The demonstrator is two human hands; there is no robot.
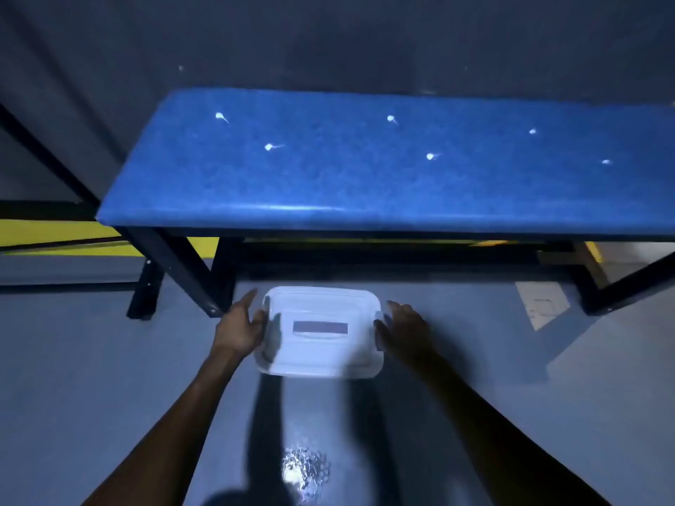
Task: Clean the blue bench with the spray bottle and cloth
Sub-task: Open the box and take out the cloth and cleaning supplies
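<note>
The blue padded bench (365,184) on a dark metal frame spans the upper half of the head view, with several small white spots on its top. In front of it, low over the grey floor, is a white lidded plastic box (321,332), blurred by motion. My left hand (239,328) lies against the box's left side, fingers straight and thumb touching the lid edge. Against the right side lies my right hand (407,328), its thumb at the lid edge. No spray bottle or cloth shows.
A dark metal bench leg (182,272) stands just left of my left hand, and another leg (599,294) at the right. Yellow floor marking (54,237) runs at the left behind a dark frame. A bright reflection (303,469) lies on the floor near me.
</note>
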